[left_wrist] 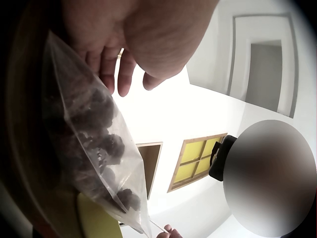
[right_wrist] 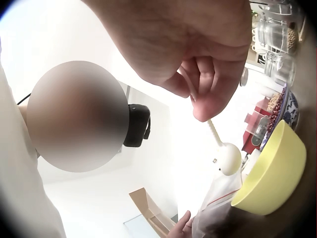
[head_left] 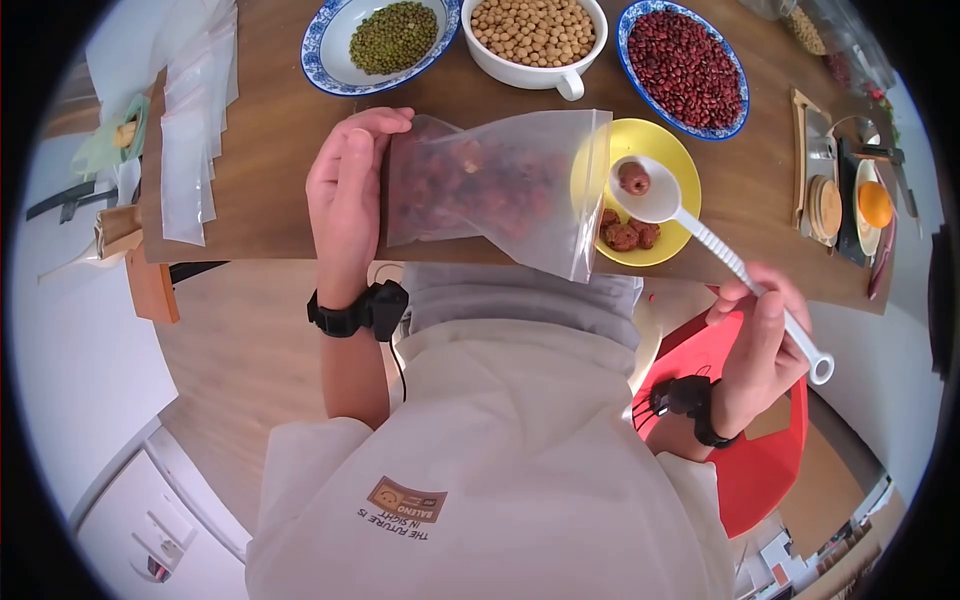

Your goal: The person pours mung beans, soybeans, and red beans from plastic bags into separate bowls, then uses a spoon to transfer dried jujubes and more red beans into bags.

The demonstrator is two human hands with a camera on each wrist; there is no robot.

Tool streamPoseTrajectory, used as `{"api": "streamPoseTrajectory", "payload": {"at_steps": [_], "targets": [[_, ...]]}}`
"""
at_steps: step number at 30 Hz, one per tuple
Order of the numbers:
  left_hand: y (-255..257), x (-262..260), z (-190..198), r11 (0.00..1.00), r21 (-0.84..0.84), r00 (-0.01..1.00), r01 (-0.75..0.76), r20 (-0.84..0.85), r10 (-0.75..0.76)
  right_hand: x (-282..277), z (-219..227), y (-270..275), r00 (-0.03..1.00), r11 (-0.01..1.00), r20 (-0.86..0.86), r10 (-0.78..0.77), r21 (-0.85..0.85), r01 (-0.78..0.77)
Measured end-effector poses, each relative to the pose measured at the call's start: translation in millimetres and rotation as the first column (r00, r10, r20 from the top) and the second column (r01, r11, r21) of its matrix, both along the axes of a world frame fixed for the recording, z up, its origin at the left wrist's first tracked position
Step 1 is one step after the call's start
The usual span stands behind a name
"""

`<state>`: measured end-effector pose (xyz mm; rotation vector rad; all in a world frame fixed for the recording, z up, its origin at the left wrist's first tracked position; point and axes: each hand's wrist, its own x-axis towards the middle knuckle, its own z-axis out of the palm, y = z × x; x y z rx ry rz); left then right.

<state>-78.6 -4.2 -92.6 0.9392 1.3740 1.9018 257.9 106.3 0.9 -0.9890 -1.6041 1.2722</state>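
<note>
A clear zip bag (head_left: pixel 490 185) of dark red dried fruit lies at the table's front edge, its mouth toward the yellow bowl (head_left: pixel 683 215). My left hand (head_left: pixel 350 195) is beside the bag's closed end, fingers relaxed and slightly bent; whether it touches the plastic is unclear. My right hand (head_left: pixel 765 345) pinches the handle of a white spoon (head_left: pixel 655 205), also seen in the right wrist view as a spoon (right_wrist: pixel 229 159). One reddish-brown dried fruit (head_left: pixel 634 178) rests in the spoon, above the bowl. A few more pieces (head_left: pixel 622 237) lie in the bowl.
Behind stand a dish of green beans (head_left: pixel 392 38), a white cup of chickpeas (head_left: pixel 533 35) and a dish of red beans (head_left: pixel 685 75). Empty plastic bags (head_left: pixel 190 130) lie at the left. A wooden tray (head_left: pixel 812 170) and glass jars are at the right.
</note>
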Motion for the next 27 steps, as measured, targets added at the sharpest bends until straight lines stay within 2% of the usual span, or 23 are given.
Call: {"api": "streamPoseTrajectory", "payload": {"at_steps": [5, 6, 9, 11, 14, 16, 19, 21, 23, 25, 27], "targets": [[0.7, 2.1, 1.8, 1.000, -0.013, 1.000, -0.015, -0.001, 0.015, -21.3, 15.4, -9.2, 0.969, 0.980, 0.156, 0.190, 0.024, -0.196], [0.7, 2.0, 2.0, 1.000, -0.014, 1.000, -0.017, -0.006, 0.016, -26.0, 14.7, -9.9, 0.933, 0.946, 0.239, 0.269, 0.115, -0.302], [0.0, 1.6, 0.4, 1.000, -0.020, 1.000, -0.023, -0.018, 0.023, -28.2, 13.0, -11.2, 0.944, 0.955, 0.204, 0.260, 0.089, -0.282], [1.2, 1.4, 0.9, 0.999, -0.019, 0.999, -0.032, -0.025, 0.031, -27.0, 11.3, -7.2, 0.943, 0.946, 0.206, 0.262, 0.138, -0.293], [1.0, 2.6, 0.8, 0.999, -0.023, 0.999, -0.038, -0.027, 0.038, -23.3, 12.7, -8.0, 0.949, 0.964, 0.194, 0.249, 0.046, -0.262], [0.8, 3.0, 1.5, 0.999, -0.021, 0.998, -0.033, -0.055, 0.031, -9.5, 14.6, -4.0, 0.943, 0.972, 0.283, 0.172, 0.105, -0.209], [1.2, 3.3, 1.8, 0.998, -0.038, 0.997, -0.041, -0.066, 0.038, 11.7, 17.9, 4.4, 0.962, 0.977, 0.242, 0.129, 0.134, -0.165], [0.7, 4.4, 2.4, 0.998, -0.040, 0.998, -0.040, -0.057, 0.038, 19.3, 19.0, 9.5, 0.952, 0.962, 0.277, 0.128, 0.200, -0.187], [2.6, 3.9, 2.4, 0.998, -0.042, 0.998, -0.044, -0.047, 0.042, 24.6, 21.0, 12.5, 0.900, 0.878, 0.362, 0.242, 0.313, -0.362], [1.2, 3.8, 1.5, 0.998, -0.047, 0.998, -0.044, -0.052, 0.041, 26.7, 20.6, 11.5, 0.904, 0.868, 0.350, 0.246, 0.336, -0.366], [-0.5, 3.0, 0.0, 0.997, -0.055, 0.997, -0.046, -0.064, 0.042, 28.4, 21.7, 14.3, 0.883, 0.816, 0.348, 0.314, 0.376, -0.438]]}}
